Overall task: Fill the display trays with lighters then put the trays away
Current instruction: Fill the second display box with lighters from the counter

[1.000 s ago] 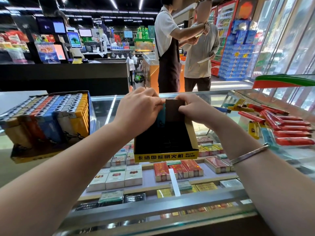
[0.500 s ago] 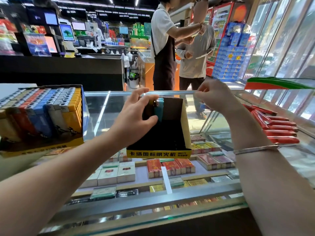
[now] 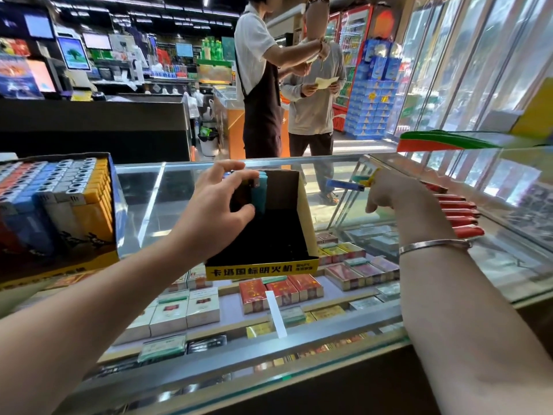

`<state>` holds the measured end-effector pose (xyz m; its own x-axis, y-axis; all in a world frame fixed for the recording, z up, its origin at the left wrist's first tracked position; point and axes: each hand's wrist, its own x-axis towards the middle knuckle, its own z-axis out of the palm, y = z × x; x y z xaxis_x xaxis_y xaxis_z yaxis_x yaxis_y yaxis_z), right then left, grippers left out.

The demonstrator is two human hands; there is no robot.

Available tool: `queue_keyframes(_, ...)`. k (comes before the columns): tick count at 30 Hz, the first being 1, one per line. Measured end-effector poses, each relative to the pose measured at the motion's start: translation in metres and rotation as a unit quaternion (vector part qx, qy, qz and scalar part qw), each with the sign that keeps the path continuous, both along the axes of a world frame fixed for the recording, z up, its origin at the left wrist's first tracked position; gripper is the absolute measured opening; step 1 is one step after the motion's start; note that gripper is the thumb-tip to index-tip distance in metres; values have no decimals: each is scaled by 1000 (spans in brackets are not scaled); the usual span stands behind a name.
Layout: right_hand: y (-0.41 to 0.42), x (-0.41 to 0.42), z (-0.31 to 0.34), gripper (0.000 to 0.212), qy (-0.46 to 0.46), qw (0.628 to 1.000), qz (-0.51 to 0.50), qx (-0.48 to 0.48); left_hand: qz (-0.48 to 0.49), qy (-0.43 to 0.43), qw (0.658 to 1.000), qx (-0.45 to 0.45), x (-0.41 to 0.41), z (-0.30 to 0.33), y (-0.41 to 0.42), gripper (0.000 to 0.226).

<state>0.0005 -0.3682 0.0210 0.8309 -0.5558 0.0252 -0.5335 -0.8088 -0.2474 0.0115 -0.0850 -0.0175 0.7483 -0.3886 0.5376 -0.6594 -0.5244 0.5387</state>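
Tray (image 3: 305, 217) (mostly bare), teal lighter (image 3: 259, 191)

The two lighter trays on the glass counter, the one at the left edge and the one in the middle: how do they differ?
The left tray is packed with rows of red, blue, grey and yellow lighters; the middle tray holds only a few at its back left corner, its black floor mostly bare. The left hand grips those lighters; no hand touches the left tray. Both have a yellow front lip.
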Motion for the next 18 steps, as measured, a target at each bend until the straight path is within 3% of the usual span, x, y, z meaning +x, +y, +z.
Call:
queue_keyframes(10, 10, -12, -2, 32, 10, 1000, 18, 19, 5, -8, 1000, 14, -5, 3, -1, 47)
queue_keyframes(14, 8, -8, -5, 29, -58, 996, 29, 56, 3, -16, 1000, 15, -5, 4, 0, 45)
queue_keyframes(18, 5, -9, -1, 43, -174, 979, 24, 100, 6, -25, 1000, 16, -3, 2, -1, 46)
